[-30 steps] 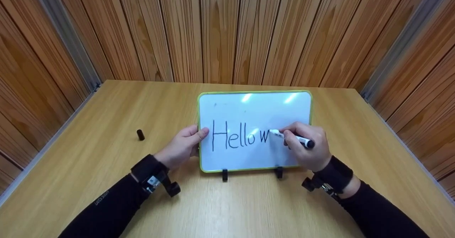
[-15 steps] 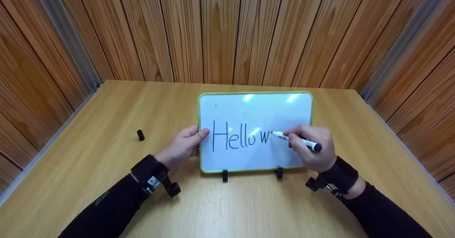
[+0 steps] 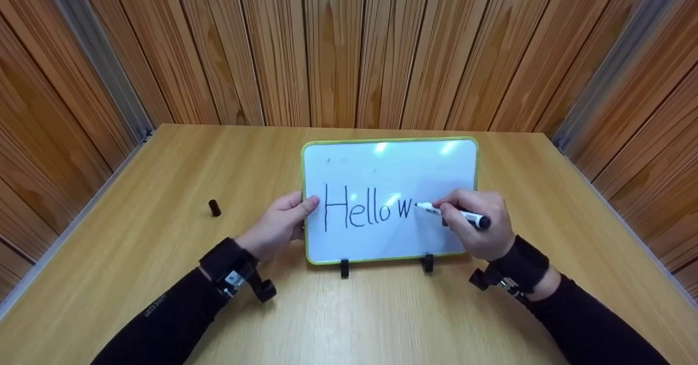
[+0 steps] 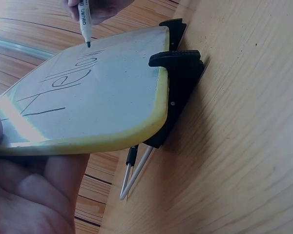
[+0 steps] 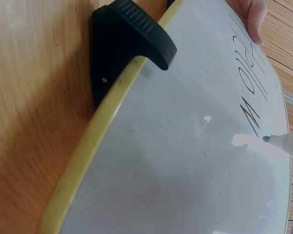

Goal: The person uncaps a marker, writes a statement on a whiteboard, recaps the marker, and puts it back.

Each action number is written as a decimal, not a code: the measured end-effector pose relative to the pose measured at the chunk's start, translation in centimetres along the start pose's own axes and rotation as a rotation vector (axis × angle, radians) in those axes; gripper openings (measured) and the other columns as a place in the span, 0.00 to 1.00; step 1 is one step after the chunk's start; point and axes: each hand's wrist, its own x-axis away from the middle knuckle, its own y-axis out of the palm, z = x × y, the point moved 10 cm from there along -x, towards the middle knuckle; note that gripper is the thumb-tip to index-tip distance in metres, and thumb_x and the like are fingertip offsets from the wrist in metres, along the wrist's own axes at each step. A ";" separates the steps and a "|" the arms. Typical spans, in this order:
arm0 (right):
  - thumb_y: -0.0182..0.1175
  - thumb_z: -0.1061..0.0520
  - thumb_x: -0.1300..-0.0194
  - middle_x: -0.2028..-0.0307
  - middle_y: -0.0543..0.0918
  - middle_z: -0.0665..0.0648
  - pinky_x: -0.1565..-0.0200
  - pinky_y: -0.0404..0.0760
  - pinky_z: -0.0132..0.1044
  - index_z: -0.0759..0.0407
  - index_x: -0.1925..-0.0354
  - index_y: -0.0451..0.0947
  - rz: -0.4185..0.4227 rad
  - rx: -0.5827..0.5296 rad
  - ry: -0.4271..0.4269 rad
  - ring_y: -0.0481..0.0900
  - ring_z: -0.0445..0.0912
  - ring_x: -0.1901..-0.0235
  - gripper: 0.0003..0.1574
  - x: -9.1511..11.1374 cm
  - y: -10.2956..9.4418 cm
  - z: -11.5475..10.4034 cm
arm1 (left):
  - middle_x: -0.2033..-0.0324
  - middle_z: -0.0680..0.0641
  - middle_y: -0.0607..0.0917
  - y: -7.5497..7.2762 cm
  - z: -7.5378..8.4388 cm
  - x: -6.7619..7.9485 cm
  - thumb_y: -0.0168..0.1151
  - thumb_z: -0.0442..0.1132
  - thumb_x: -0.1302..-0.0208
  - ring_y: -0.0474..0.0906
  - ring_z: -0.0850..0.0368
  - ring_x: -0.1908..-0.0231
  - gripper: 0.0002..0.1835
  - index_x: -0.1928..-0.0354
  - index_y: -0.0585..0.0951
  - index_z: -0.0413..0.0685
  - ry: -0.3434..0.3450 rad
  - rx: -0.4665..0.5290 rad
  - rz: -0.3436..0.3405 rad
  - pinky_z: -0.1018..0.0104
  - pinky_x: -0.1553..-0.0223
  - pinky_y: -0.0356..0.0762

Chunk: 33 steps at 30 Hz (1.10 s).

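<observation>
A small whiteboard point(image 3: 360, 245) with a yellow-green rim leans on a black stand point(image 4: 183, 92), and "Hello w" is written across it in black. My left hand point(image 3: 281, 220) grips its left edge, thumb on the front face and fingers behind. In my right hand point(image 3: 480, 223) a white marker point(image 3: 455, 214) is pinched between thumb and fingers. Its dark tip lies just right of the "w", close to the board; whether it touches I cannot tell. The right wrist view shows the marker point(image 5: 285, 143) with its tip by the last letter.
A black marker cap point(image 3: 214, 208) lies on the wooden table point(image 3: 338, 321) to the left of the board. Wood-panelled walls point(image 3: 332, 48) rise behind and on both sides. Two black stand hooks point(image 3: 344, 268) hold the board's lower edge.
My right hand has shifted slightly right with the marker, whose tip moved from the end of the "w" to just beside it. The left hand keeps its hold on the board.
</observation>
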 end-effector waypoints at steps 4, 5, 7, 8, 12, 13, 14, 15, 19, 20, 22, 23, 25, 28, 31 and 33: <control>0.59 0.73 0.35 0.78 0.84 0.48 0.81 0.65 0.30 0.62 0.69 0.89 -0.008 -0.022 0.018 0.73 0.41 0.83 0.14 0.0 0.1 0.2 | 0.31 0.35 0.84 -0.1 0.0 0.0 0.47 0.48 0.07 0.86 0.41 0.35 0.29 0.19 0.68 0.36 -0.001 -0.002 0.009 0.48 0.39 0.88; 0.59 0.73 0.35 0.78 0.84 0.48 0.82 0.65 0.30 0.62 0.68 0.89 -0.008 -0.026 0.024 0.73 0.41 0.83 0.14 0.0 0.1 0.2 | 0.31 0.35 0.84 -0.1 -0.1 0.0 0.47 0.48 0.07 0.86 0.41 0.35 0.29 0.19 0.68 0.36 -0.003 -0.003 0.012 0.48 0.39 0.88; 0.60 0.74 0.35 0.78 0.83 0.49 0.82 0.64 0.30 0.62 0.68 0.89 -0.008 -0.031 0.035 0.72 0.41 0.83 0.14 0.1 0.1 0.4 | 0.31 0.35 0.84 -0.1 -0.1 0.0 0.47 0.48 0.07 0.86 0.41 0.35 0.29 0.19 0.68 0.35 -0.004 0.001 0.016 0.48 0.39 0.88; 0.60 0.74 0.35 0.78 0.83 0.48 0.82 0.64 0.30 0.62 0.68 0.89 -0.007 -0.034 0.041 0.72 0.41 0.83 0.14 0.1 0.1 0.4 | 0.31 0.35 0.84 -0.1 -0.1 -0.1 0.47 0.48 0.07 0.86 0.42 0.35 0.28 0.19 0.68 0.35 -0.003 0.004 0.017 0.48 0.39 0.88; 0.60 0.74 0.35 0.79 0.84 0.48 0.82 0.65 0.29 0.63 0.68 0.90 0.002 -0.042 0.052 0.74 0.41 0.82 0.14 0.1 0.0 0.5 | 0.31 0.34 0.84 -0.1 -0.2 -0.2 0.47 0.46 0.07 0.87 0.42 0.36 0.28 0.19 0.68 0.34 -0.001 0.015 0.019 0.48 0.39 0.88; 0.60 0.74 0.35 0.79 0.84 0.48 0.82 0.65 0.29 0.62 0.68 0.90 0.005 -0.042 0.055 0.74 0.41 0.82 0.14 0.1 -0.1 0.5 | 0.31 0.34 0.84 -0.1 -0.2 -0.2 0.47 0.46 0.07 0.87 0.42 0.36 0.28 0.19 0.68 0.34 0.001 0.016 0.018 0.48 0.39 0.88; 0.60 0.74 0.35 0.79 0.84 0.48 0.82 0.65 0.29 0.62 0.68 0.90 0.008 -0.042 0.057 0.75 0.41 0.82 0.14 0.1 -0.1 0.6 | 0.31 0.34 0.84 -0.1 -0.2 -0.2 0.47 0.46 0.07 0.87 0.42 0.36 0.28 0.19 0.68 0.34 0.003 0.015 0.017 0.48 0.38 0.87; 0.60 0.74 0.35 0.79 0.84 0.49 0.82 0.65 0.29 0.62 0.68 0.90 0.011 -0.043 0.059 0.75 0.41 0.82 0.14 0.1 -0.1 0.6 | 0.31 0.34 0.84 -0.1 -0.2 -0.2 0.47 0.45 0.07 0.87 0.42 0.36 0.28 0.19 0.68 0.34 0.004 0.015 0.016 0.48 0.38 0.87; 0.60 0.73 0.35 0.78 0.84 0.49 0.81 0.65 0.29 0.63 0.68 0.90 0.015 -0.041 0.066 0.74 0.41 0.82 0.14 0.1 -0.2 0.6 | 0.30 0.34 0.84 0.0 -0.2 -0.2 0.46 0.45 0.07 0.86 0.42 0.35 0.28 0.18 0.67 0.35 0.005 0.011 0.011 0.47 0.37 0.87; 0.60 0.73 0.35 0.78 0.84 0.50 0.81 0.65 0.29 0.63 0.68 0.90 0.015 -0.040 0.066 0.74 0.41 0.82 0.14 0.1 -0.2 0.6 | 0.30 0.34 0.83 0.0 -0.1 -0.2 0.46 0.45 0.07 0.86 0.41 0.35 0.28 0.18 0.67 0.35 0.005 0.008 0.008 0.47 0.37 0.87; 0.60 0.73 0.35 0.78 0.84 0.49 0.81 0.65 0.29 0.63 0.68 0.90 0.015 -0.039 0.065 0.74 0.41 0.82 0.14 0.1 -0.2 0.6 | 0.30 0.35 0.83 0.0 -0.1 -0.2 0.46 0.46 0.07 0.85 0.41 0.34 0.28 0.18 0.67 0.36 0.004 0.006 0.006 0.46 0.37 0.86; 0.60 0.73 0.35 0.78 0.84 0.49 0.81 0.65 0.29 0.63 0.68 0.90 0.015 -0.038 0.064 0.73 0.41 0.82 0.14 0.1 -0.2 0.6 | 0.29 0.35 0.83 0.0 -0.1 -0.2 0.46 0.46 0.07 0.85 0.41 0.34 0.28 0.17 0.67 0.37 0.004 0.004 0.003 0.46 0.37 0.86; 0.60 0.73 0.35 0.78 0.83 0.48 0.81 0.65 0.29 0.62 0.68 0.90 0.013 -0.036 0.062 0.73 0.41 0.82 0.14 0.1 -0.2 0.6 | 0.29 0.35 0.82 0.0 -0.1 -0.2 0.46 0.47 0.07 0.84 0.40 0.33 0.28 0.17 0.66 0.38 0.002 0.002 0.001 0.46 0.36 0.86; 0.60 0.73 0.35 0.78 0.83 0.48 0.81 0.65 0.30 0.62 0.67 0.90 0.009 -0.038 0.062 0.72 0.41 0.83 0.14 0.2 -0.2 0.5 | 0.29 0.36 0.82 -0.1 -0.2 -0.1 0.46 0.47 0.07 0.84 0.40 0.33 0.28 0.17 0.66 0.39 -0.004 -0.002 0.004 0.46 0.36 0.85; 0.60 0.73 0.35 0.78 0.84 0.49 0.81 0.65 0.30 0.62 0.67 0.90 0.002 -0.041 0.065 0.72 0.41 0.83 0.14 0.2 -0.1 0.5 | 0.28 0.36 0.82 -0.1 -0.2 -0.1 0.46 0.47 0.07 0.84 0.40 0.33 0.28 0.16 0.66 0.39 -0.007 -0.006 0.009 0.46 0.36 0.85; 0.60 0.73 0.35 0.78 0.84 0.49 0.81 0.65 0.30 0.62 0.67 0.90 0.001 -0.042 0.065 0.72 0.41 0.82 0.14 0.1 -0.1 0.5 | 0.28 0.36 0.82 -0.2 -0.2 -0.1 0.46 0.47 0.07 0.84 0.40 0.32 0.28 0.16 0.66 0.39 -0.007 -0.008 0.009 0.46 0.35 0.85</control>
